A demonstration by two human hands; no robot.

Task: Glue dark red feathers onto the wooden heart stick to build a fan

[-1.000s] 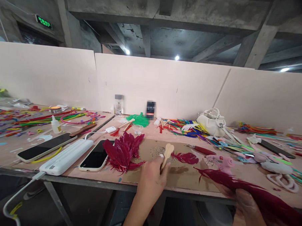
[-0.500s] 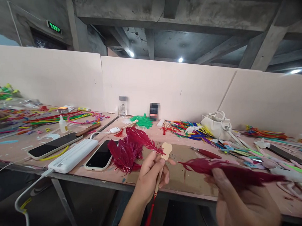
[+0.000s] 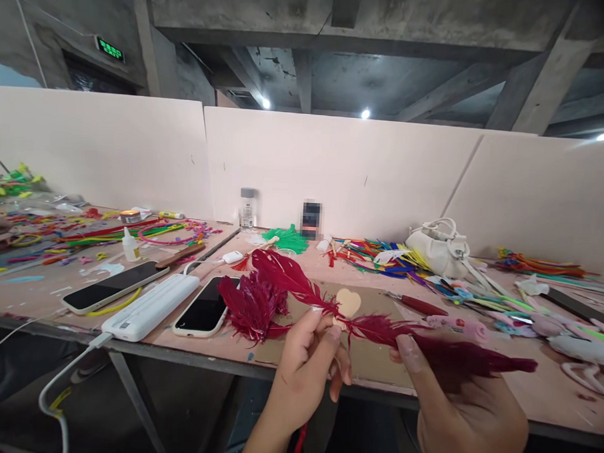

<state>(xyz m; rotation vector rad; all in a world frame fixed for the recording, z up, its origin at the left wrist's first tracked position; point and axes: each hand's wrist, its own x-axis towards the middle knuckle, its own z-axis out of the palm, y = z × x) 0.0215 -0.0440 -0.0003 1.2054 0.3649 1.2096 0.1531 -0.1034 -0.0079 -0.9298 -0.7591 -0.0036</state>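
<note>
My left hand (image 3: 308, 370) pinches a pale wooden stick just below its heart-shaped head (image 3: 348, 302); a red tassel (image 3: 299, 445) hangs beneath that wrist. One dark red feather (image 3: 290, 277) extends left from the head, its narrow end against it. My right hand (image 3: 474, 414) is closed on a second dark red feather (image 3: 469, 356), held flat with its thin end touching the right side of the wooden head. A bunch of dark red feathers (image 3: 255, 304) lies left of my left hand. Under both hands is a brown cardboard sheet (image 3: 376, 371).
Left of the feathers are a phone (image 3: 201, 310), a white power bank (image 3: 151, 307) with its cable, another phone (image 3: 114, 287) and a glue bottle (image 3: 129, 247). A red-handled tool (image 3: 419, 303), green feathers (image 3: 289, 239) and a white handbag (image 3: 438, 251) lie farther back.
My right hand has moved left, bringing its feather's thin end from apart to touching the wooden head. My left hand has shifted slightly right with the stick.
</note>
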